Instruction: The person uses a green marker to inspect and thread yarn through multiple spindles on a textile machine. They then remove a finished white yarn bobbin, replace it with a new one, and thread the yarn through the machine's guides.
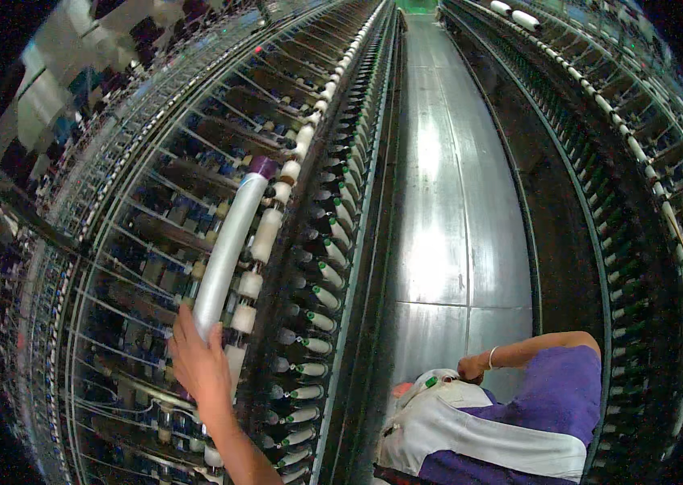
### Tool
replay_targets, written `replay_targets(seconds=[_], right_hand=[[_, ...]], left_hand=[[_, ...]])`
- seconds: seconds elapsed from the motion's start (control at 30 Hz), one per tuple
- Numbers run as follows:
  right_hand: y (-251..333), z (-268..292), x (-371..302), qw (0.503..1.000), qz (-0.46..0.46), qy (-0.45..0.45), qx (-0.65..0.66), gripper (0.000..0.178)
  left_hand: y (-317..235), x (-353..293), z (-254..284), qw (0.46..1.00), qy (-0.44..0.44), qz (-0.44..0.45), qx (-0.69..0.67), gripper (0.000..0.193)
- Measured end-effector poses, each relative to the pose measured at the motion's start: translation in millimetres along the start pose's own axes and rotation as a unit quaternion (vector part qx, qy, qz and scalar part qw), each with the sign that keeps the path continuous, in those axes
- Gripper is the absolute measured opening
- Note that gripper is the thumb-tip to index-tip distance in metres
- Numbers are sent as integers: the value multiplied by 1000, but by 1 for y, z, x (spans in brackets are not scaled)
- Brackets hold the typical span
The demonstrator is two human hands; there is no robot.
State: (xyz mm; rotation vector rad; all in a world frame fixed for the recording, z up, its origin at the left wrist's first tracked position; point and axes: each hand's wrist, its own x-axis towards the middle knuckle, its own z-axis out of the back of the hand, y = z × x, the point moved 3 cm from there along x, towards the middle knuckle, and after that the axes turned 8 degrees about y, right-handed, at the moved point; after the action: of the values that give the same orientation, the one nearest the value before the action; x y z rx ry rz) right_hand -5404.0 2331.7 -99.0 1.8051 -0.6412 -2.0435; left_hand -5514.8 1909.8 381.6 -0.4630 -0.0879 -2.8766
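A long white roving bobbin point(232, 242) with a purple end slants above the machine on the left. My left hand point(200, 360) is closed round its lower part, fingers on one side and thumb on the other. A bit of purple shows below the hand. My right hand point(472, 370), with a white band at the wrist, is curled close to my waist. What its fingers hold, if anything, is hidden. Beside it, a small white bobbin with a green tip point(430, 381) lies against the white and purple cloth point(487, 424) over my body.
On the left a spinning frame carries a row of white rollers point(263, 234) and a row of green-tipped bobbins point(319, 322). Thin metal rods point(143, 222) cross its upper part. A grey metal-plate floor point(430, 178) runs ahead. Another frame point(600, 202) lines the right side.
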Motion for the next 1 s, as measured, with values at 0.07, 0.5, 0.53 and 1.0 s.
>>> replay_targets(seconds=[0.07,0.5,0.53,1.0], right_hand=[[-7,2,-3,992,37,-59,-105,13],[-75,-42,-53,986,120,44,110,16],[-75,-47,-60,988,154,2,-9,18],[-113,-123,-186,914,43,-86,-395,26]], left_hand=[[-6,19,0,998,59,10,1,55],[2,-248,-86,932,57,145,-326,93],[-2,-286,-103,901,139,265,-314,112],[-45,-289,26,638,-78,236,-729,49]])
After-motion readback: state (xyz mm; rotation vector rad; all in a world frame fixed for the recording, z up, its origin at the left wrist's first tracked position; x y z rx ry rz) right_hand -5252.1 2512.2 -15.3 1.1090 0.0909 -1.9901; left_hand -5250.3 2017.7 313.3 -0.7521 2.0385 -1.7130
